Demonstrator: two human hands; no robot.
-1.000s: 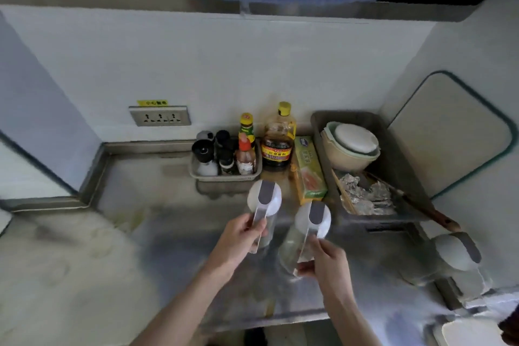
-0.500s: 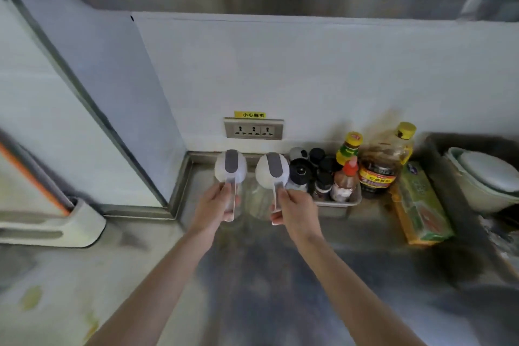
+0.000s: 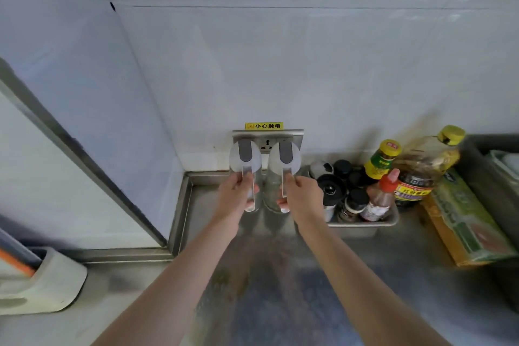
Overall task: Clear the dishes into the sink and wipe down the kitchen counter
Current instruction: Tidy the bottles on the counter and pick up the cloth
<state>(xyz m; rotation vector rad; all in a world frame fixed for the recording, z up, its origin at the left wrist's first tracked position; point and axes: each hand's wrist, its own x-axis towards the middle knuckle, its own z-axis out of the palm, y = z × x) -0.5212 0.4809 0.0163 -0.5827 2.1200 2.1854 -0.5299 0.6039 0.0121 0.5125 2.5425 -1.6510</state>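
counter (image 3: 280,295) steel nearest the camera looks smeared, so wiping seems not yet done, and no sink is in view. further in, the left hand (image 3: 236,195) grips the handle of the left jar (image 3: 245,161) and the right hand (image 3: 304,198) grips that of the right jar (image 3: 285,159). both jars sit side by side at the counter's back, just left of the condiment tray (image 3: 362,226) and below the wall socket (image 3: 268,143).

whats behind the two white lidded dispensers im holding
The wall socket plate, with a yellow warning label above it. Only its middle outlet shows between the lids; the left dispenser and right dispenser cover its two ends.
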